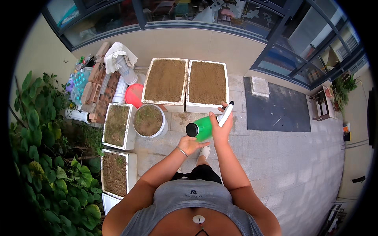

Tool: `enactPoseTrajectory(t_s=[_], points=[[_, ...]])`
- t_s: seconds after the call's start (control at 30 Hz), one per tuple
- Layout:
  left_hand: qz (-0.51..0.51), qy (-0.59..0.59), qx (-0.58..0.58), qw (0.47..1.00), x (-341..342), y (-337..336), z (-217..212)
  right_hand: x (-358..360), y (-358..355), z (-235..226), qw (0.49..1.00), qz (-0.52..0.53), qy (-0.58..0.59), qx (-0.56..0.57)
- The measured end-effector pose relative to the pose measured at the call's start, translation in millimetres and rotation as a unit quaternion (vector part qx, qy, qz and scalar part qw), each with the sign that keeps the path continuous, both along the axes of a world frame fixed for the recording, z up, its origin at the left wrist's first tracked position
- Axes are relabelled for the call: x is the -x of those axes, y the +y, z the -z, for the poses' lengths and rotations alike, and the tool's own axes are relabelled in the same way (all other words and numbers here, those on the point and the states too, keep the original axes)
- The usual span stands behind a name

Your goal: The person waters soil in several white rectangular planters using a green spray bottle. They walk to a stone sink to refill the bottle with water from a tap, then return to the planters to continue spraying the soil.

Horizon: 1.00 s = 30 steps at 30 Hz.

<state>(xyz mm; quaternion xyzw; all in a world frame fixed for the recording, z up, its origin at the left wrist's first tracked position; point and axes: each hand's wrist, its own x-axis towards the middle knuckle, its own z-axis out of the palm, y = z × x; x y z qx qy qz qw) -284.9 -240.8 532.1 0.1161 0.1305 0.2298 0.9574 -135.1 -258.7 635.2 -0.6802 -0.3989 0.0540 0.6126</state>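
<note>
A green spray bottle (204,128) with a white trigger head and a round black end lies tilted across both my hands, in front of my body. My right hand (220,131) wraps round it near the white head, whose black tip points up and to the right. At the black end, my left hand (189,145) holds the bottle from below; part of its fingers is hidden behind it. Just beyond the bottle stand two white planter boxes of bare brown soil, the left one (165,80) and the right one (207,83).
A round white bucket of soil (149,121) and two smaller white planters (118,125) (115,173) stand to the left. Behind them are a red basin (134,95), stacked bricks (94,88) and white pipes (120,91). Leafy plants (55,165) crowd the left; a dark mat (275,106) lies right.
</note>
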Motion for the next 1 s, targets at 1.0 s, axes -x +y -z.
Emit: enactPoseTrajectory(t_s=[1.0], points=[[0.143,0.524,0.069,0.837,-4.5,72.3,486.1,-132.8,153.3,582.0,0.938,-0.124,0.181,0.270]])
